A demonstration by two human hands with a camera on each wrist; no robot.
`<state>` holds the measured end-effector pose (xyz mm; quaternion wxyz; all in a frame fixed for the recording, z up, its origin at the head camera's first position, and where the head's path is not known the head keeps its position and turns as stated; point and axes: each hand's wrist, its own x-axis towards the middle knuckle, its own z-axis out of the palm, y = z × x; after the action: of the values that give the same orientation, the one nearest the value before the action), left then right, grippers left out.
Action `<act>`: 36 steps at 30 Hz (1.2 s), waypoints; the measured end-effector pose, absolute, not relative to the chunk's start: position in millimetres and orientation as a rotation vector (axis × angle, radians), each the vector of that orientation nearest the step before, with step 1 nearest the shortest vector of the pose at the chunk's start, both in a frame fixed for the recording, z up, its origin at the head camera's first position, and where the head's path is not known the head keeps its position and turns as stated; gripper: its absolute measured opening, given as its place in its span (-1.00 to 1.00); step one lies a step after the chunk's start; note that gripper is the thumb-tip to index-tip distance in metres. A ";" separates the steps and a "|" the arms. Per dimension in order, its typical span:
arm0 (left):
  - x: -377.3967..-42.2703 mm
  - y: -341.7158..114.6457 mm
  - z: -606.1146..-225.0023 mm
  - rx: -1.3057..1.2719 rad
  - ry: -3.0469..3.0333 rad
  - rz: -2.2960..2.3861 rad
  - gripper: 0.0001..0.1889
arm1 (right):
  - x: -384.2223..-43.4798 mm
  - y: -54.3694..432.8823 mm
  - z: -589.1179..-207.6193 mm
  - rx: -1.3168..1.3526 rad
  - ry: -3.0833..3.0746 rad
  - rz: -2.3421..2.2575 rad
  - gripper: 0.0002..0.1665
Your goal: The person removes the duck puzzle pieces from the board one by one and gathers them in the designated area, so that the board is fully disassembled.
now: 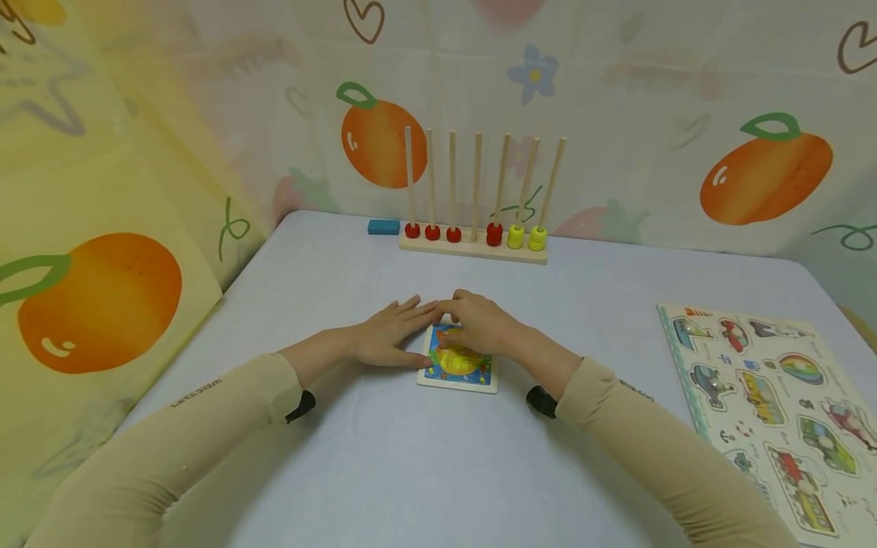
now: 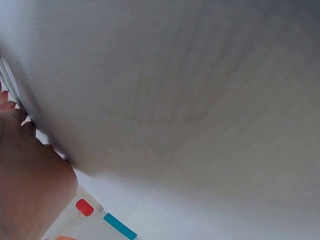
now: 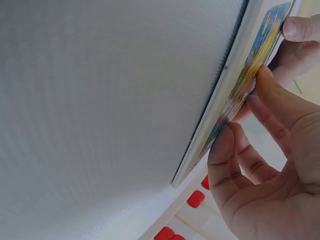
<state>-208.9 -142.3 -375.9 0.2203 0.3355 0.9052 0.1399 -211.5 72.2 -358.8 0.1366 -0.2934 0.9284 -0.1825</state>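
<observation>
A small square picture puzzle (image 1: 460, 373) with a white border and a yellow figure on blue lies flat on the table. My left hand (image 1: 387, 335) reaches in from its left side, fingers straight and spread, thumb touching the picture's left part. From the right, my right hand (image 1: 483, 323) bends over the puzzle and covers its upper right part. In the right wrist view, the curled thumb and forefinger of the right hand (image 3: 270, 160) pinch at the picture (image 3: 245, 82), their tips a little apart. The left wrist view shows only part of the left hand (image 2: 35, 175).
Behind the hands stands a wooden counting rack (image 1: 473, 248) with upright pegs and red and yellow beads. A blue block (image 1: 384, 227) lies at its left. A large vehicle puzzle board (image 1: 774, 411) lies at the right. A fruit-printed cloth (image 1: 617, 99) hangs behind the table.
</observation>
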 end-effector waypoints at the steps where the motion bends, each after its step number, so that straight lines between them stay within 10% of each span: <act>1: -209.0 -142.5 -375.6 0.928 2.505 0.385 -0.08 | -211.4 72.1 -358.4 -0.845 2.689 -0.521 -0.61; 36: -209.7 -142.7 -375.9 0.905 2.507 0.363 -0.06 | -212.1 73.9 -359.6 -0.879 2.671 -0.556 -0.63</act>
<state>-209.7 -142.7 -375.9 0.2239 0.3281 0.9083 0.1315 -212.1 73.9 -359.6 0.1371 -0.3038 0.9231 -0.1920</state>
